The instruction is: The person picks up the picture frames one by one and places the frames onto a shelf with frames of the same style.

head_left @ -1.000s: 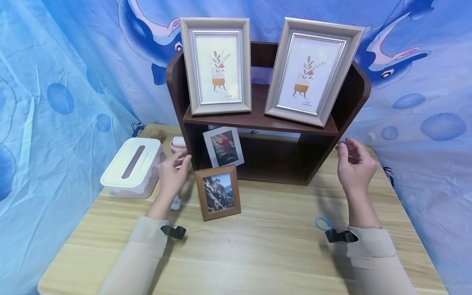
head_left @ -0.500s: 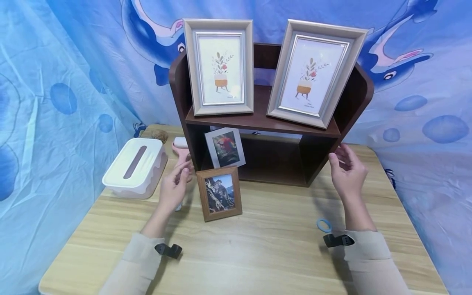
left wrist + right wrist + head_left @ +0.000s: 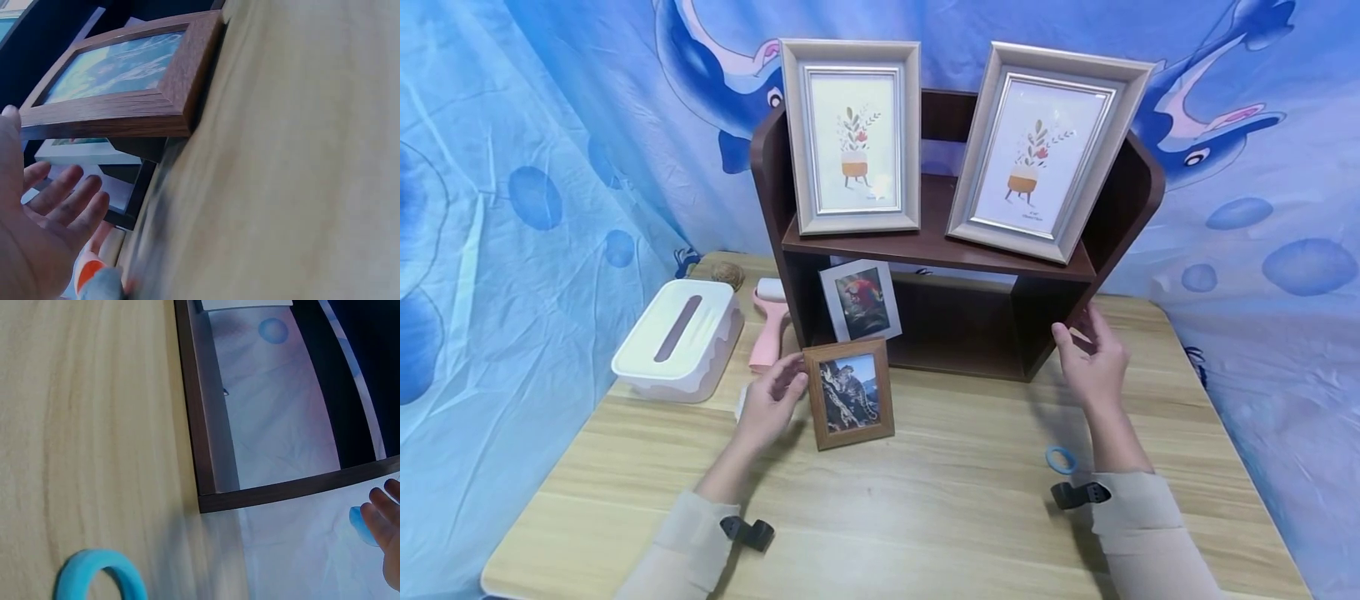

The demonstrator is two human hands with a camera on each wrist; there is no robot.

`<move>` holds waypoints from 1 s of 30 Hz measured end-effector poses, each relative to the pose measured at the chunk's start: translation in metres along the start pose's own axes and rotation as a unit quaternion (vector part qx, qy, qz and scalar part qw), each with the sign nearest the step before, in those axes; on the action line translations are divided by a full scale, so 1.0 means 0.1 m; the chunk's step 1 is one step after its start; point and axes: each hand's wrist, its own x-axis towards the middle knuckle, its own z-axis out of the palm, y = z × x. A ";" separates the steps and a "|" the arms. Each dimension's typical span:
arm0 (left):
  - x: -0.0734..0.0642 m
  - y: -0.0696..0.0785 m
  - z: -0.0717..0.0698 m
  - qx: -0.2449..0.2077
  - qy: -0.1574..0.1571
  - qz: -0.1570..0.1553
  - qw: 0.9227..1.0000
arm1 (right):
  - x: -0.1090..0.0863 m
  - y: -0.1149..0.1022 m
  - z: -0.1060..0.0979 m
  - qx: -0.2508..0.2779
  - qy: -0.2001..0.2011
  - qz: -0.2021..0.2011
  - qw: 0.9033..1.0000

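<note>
My left hand (image 3: 771, 404) is beside the left edge of a brown wooden picture frame (image 3: 883, 392) with a leopard-like cat photo, standing on the table. In the left wrist view, the fingers (image 3: 72, 199) are spread and loosely bent, and the frame (image 3: 178, 75) leans above them; I cannot tell whether the thumb touches it. By the right side of a dark brown shelf (image 3: 936, 200) is my right hand (image 3: 1093, 367), fingers loosely bent, holding nothing. In the right wrist view its fingertips (image 3: 380, 515) show apart from the shelf's side panel (image 3: 300, 487).
Two large pale frames (image 3: 910, 142) lean on the upper shelf; a white-framed parrot picture (image 3: 861, 304) stands below. Left are a pink lint roller (image 3: 767, 333), a white tissue box (image 3: 643, 350) and a twine ball (image 3: 727, 273). A blue ring (image 3: 78, 572) lies at the right.
My left hand has moved down from beside the lint roller to the wooden frame's left edge. My right hand has come down and left along the shelf's side. The frames stay put.
</note>
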 end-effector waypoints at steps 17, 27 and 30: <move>-0.11 -0.45 0.09 -0.040 -0.041 -0.060 0.997 | 0.03 0.07 0.12 -0.020 0.000 -0.041 0.999; -0.18 -0.46 0.21 -0.075 -0.053 -0.127 0.988 | 0.02 0.06 0.11 -0.023 0.001 -0.031 0.999; -0.20 -0.44 0.23 -0.070 -0.045 -0.133 0.988 | 0.02 0.05 0.12 -0.023 -0.002 -0.029 0.999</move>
